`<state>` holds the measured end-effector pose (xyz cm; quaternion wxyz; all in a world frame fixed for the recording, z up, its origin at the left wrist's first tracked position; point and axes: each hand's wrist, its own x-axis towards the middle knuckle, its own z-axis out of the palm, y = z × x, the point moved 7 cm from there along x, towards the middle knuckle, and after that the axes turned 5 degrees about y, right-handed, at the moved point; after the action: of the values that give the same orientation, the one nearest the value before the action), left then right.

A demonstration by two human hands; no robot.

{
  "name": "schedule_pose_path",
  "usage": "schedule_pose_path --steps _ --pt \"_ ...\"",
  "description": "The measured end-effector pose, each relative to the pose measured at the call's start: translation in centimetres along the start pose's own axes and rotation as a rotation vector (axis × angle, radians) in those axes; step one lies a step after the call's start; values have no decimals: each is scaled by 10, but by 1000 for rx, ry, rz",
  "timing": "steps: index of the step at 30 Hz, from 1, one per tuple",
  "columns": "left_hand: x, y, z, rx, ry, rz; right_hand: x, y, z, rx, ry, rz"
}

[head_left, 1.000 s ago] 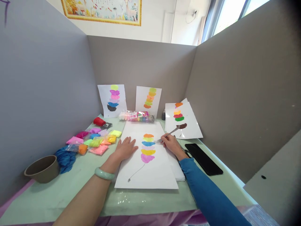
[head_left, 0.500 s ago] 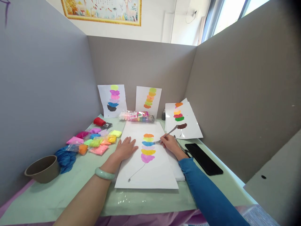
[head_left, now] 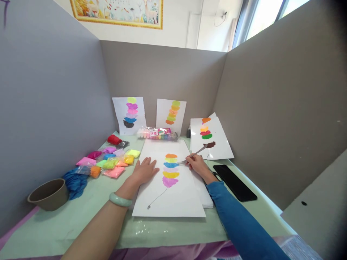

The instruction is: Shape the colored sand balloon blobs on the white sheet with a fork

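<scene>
On the green table (head_left: pixel 81 224), white sheet (head_left: pixel 176 198) with stacked colour blobs, my left hand (head_left: pixel 145 171) flat on its left edge with fingers apart, my right hand (head_left: pixel 197 165) fingers clamped on a metal fork (head_left: pixel 193 154), tines touching the blue blob (head_left: pixel 170 165), clay packets (head_left: pixel 114 160) well left.

on the counter (head_left: pixel 81 224) sit small colored packets (head_left: pixel 111 159), a brown bowl (head_left: pixel 48 194) beside a blue cloth (head_left: pixel 76 182), and a black phone (head_left: pixel 234 182). finished sheets (head_left: pixel 130 113) lean against the gray partition (head_left: pixel 162 72), with a wrapped pack (head_left: pixel 157 134) before them.
</scene>
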<state>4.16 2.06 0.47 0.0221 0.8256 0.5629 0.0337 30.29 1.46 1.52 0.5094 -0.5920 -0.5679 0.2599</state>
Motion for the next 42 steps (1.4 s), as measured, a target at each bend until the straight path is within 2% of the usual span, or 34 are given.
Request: schedule_pose_path --steps 5,17,27,42 --pt "0 0 0 -2 -3 -2 -4 -8 3 -32 -26 1" --pt "0 0 -1 -5 -8 0 2 0 6 -115 -34 15" --pt "-1 1 -1 -11 -6 -5 2 6 2 63 -39 13" --pt "1 -1 1 -16 -2 -1 1 2 7 -67 -57 21"
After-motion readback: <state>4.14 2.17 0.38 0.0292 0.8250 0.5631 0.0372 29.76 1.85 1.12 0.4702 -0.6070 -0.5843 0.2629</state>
